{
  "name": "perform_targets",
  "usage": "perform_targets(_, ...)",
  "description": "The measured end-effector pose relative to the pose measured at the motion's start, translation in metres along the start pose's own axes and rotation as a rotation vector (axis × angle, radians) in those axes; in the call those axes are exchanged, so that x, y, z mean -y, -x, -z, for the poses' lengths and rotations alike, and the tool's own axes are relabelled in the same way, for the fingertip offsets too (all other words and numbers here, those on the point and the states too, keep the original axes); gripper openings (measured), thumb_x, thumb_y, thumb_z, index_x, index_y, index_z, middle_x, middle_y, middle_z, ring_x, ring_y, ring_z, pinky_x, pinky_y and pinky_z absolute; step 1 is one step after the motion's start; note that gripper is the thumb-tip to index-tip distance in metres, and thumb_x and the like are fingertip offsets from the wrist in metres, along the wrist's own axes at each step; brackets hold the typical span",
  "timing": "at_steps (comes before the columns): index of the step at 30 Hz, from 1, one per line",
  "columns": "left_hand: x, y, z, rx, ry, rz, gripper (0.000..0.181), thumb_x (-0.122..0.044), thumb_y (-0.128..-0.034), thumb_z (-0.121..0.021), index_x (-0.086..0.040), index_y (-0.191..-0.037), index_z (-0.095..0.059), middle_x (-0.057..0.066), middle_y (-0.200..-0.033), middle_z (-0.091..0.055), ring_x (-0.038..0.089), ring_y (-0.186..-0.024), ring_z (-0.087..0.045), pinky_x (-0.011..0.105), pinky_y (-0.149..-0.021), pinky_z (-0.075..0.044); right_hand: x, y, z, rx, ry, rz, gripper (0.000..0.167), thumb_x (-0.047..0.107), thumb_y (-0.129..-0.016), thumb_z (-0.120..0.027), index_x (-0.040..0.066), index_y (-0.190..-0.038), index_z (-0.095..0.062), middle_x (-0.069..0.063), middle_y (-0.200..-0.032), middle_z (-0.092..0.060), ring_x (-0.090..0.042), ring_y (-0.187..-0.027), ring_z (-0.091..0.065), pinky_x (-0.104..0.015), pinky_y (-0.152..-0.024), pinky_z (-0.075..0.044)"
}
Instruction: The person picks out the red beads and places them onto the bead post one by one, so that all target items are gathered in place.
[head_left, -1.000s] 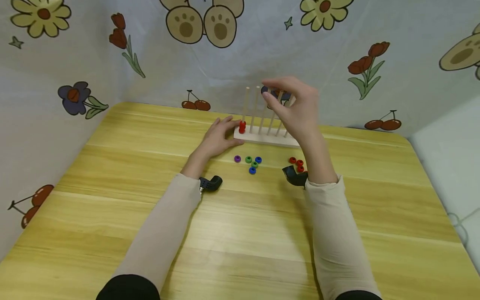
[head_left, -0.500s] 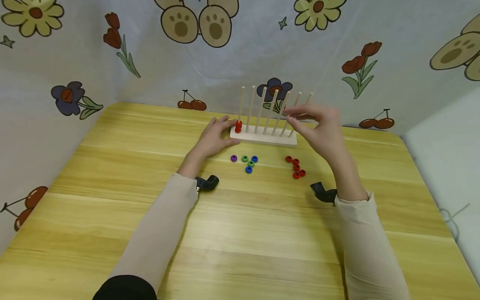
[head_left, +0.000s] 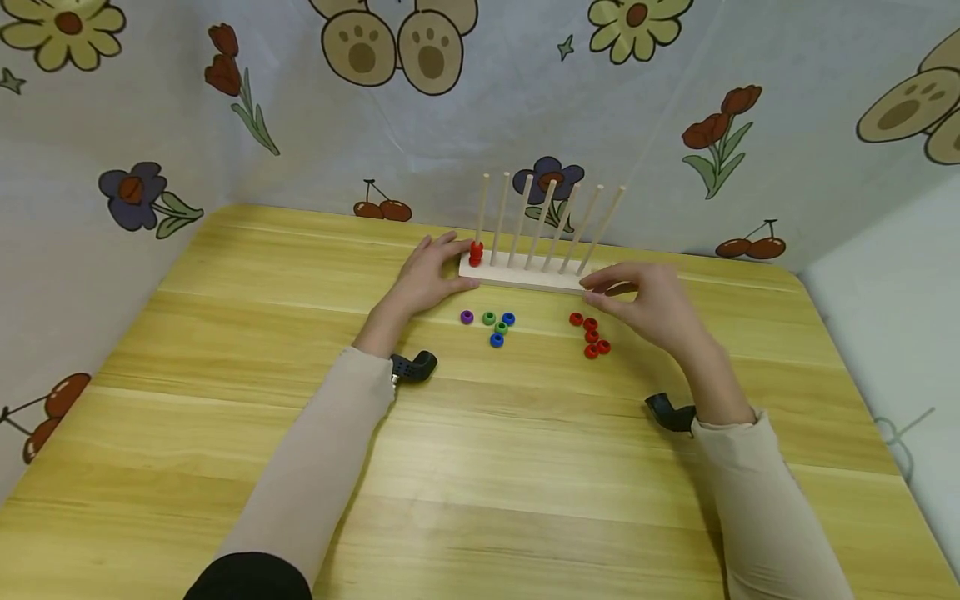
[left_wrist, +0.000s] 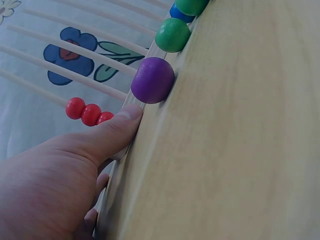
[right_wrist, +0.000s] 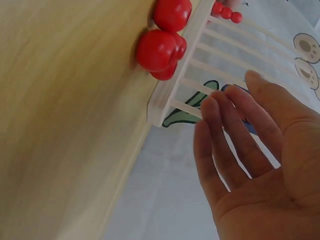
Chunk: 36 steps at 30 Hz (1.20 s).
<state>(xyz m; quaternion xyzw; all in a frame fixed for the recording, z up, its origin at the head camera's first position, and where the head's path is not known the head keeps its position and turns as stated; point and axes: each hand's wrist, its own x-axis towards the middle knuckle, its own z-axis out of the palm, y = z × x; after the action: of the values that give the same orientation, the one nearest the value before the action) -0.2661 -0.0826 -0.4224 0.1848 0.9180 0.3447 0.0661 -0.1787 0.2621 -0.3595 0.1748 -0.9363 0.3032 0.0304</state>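
Observation:
A pale wooden peg rack with several upright rods stands at the back of the table. Its leftmost rod carries a short stack of red beads. At that end my left hand grips the base, thumb on the front side and fingers behind. Near the rack's right end is my right hand, fingers loosely bent; the right wrist view shows nothing held between them. Just in front of that end lie several loose red beads.
Left of the loose red beads lie a purple bead, two green beads and two blue beads. A patterned cloth hangs behind the wooden table. Dark wrist cameras sit at both cuffs.
My right hand has come down from above the rods and moved right, to the rack's right end. The left hand keeps its grip. The camera view has shifted slightly.

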Motion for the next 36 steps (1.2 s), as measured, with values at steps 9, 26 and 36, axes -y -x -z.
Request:
perform_targets(9,-0.002,0.000,0.002,-0.001,0.001,-0.005,0.074,-0.043,-0.0966,-0.077,-0.019,-0.160,-0.048,0.010,-0.174,-0.029,0.030,-0.164,-0.015,0.044,-0.136,-0.003,-0.003,-0.004,-0.012,0.175,-0.004,-0.051,0.019,0.022,-0.092,-0.084,0.015,-0.109,-0.083,-0.001,-0.101,-0.080,-0.019,-0.094,-0.075,-0.042,-0.088,-0.065)
perform_targets(26,-0.002,0.003,0.003,0.001,0.030,0.019,0.076,-0.044,-0.0950,-0.078,-0.021,-0.160,-0.047,0.009,-0.175,-0.026,0.040,-0.164,-0.008,0.055,-0.135,-0.005,-0.005,-0.004,-0.018,0.182,-0.030,-0.046,0.014,0.014,-0.093,-0.082,0.014,-0.107,-0.082,-0.002,-0.101,-0.079,-0.021,-0.096,-0.076,-0.044,-0.090,-0.064)
perform_targets(36,0.000,0.000,0.003,0.001,0.013,0.012,0.076,-0.044,-0.0950,-0.078,-0.020,-0.160,-0.048,0.009,-0.175,-0.026,0.038,-0.164,-0.010,0.052,-0.136,-0.005,-0.001,-0.006,-0.013,0.068,-0.046,-0.050,0.016,0.012,-0.093,-0.082,0.014,-0.109,-0.080,-0.003,-0.101,-0.080,-0.023,-0.094,-0.077,-0.042,-0.088,-0.063)
